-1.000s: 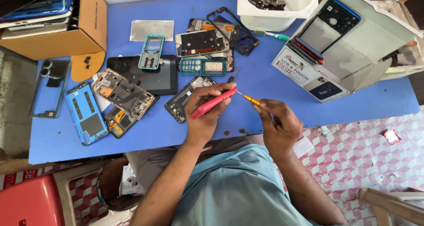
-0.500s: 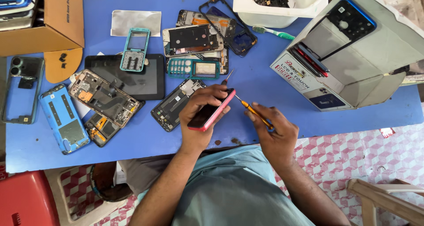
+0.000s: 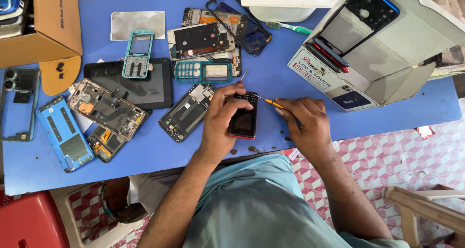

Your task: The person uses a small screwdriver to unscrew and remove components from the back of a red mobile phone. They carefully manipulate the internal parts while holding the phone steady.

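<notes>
My left hand (image 3: 222, 117) grips a small black keypad phone with a red edge (image 3: 243, 116), held flat over the blue table (image 3: 300, 88). My right hand (image 3: 304, 124) holds an orange-handled screwdriver (image 3: 269, 102) whose tip touches the phone's upper right corner. Both hands sit near the table's front edge, just above my lap.
Several opened phones and frames lie left: a dark tablet (image 3: 133, 83), a teal keypad frame (image 3: 137, 54), a blue back cover (image 3: 64, 134). A cardboard box (image 3: 46, 22) stands far left, a white tray (image 3: 286, 3) at back, an open white carton (image 3: 382, 54) right.
The phone has been turned from edge-on to lying flat with its face up. The screwdriver tip moved onto its upper corner. The camera view shifted slightly.
</notes>
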